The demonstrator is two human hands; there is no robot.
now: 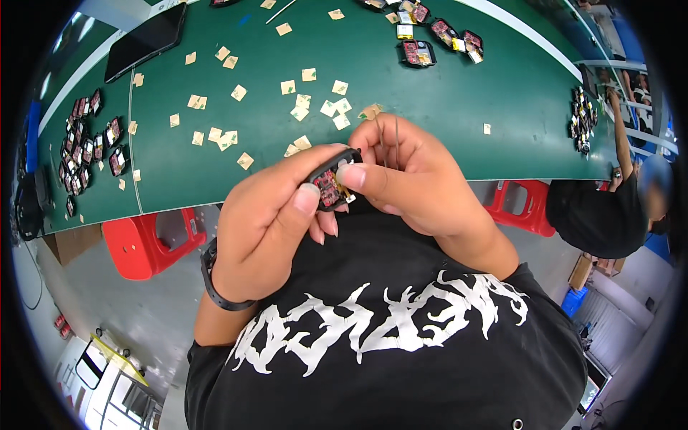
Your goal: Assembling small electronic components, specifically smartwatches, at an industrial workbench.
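My left hand [261, 215] holds a small black device casing [322, 203] in front of my chest, thumb along its near edge. A red circuit board [327, 188] shows inside the tilted casing, with a yellowish part and a white connector [350, 199] at its side. The thumb of my right hand [423, 179] presses on the casing's upper inner end. Thin metal tweezers [396, 140] are held in the curled fingers of that hand, their two prongs apart. Right beside its index finger is a tan paper-backed square [370, 111].
Many tan squares [288, 87] lie scattered on the green table [265, 50]. Filled black casings are heaped at left [93, 143], far right of centre [418, 54] and right edge [583, 122]. Red stools [147, 244] stand below; a person [598, 215] sits at right.
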